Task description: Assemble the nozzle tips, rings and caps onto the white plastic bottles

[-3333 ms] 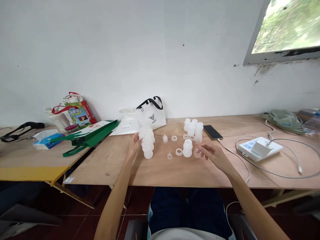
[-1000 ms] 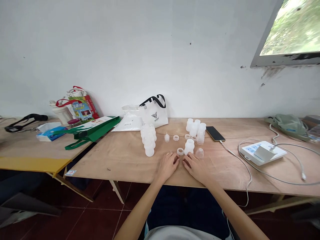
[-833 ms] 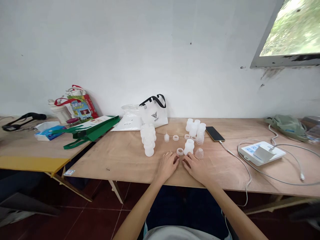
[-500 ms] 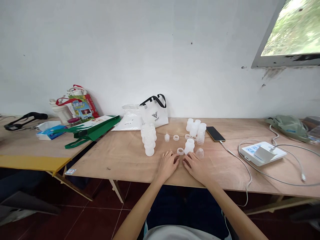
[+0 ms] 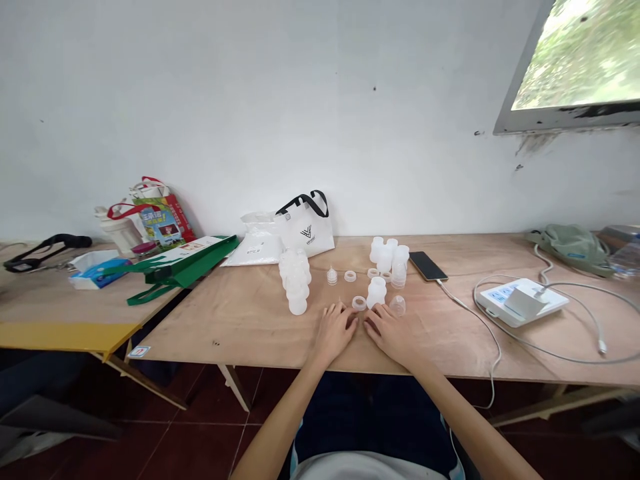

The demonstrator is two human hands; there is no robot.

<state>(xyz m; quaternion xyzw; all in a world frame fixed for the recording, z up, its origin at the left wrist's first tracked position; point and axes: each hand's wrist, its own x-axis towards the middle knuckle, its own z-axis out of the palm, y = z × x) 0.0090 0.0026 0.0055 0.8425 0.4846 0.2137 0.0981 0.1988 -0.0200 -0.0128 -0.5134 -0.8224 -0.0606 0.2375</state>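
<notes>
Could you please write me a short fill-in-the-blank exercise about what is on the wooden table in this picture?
1. Both hands, the left hand and the right hand, lie flat on the ____ table.
2. The phone is plugged into a ____ cable.
3. The white tote bag has ____ handles.
4. The folded bag lying left of the tote is ____.

Missing words: wooden; white; black; green

I saw a phone [image 5: 426,265] charging beside a power strip [image 5: 520,301], and a white tote bag [image 5: 306,231] against the wall.
</notes>
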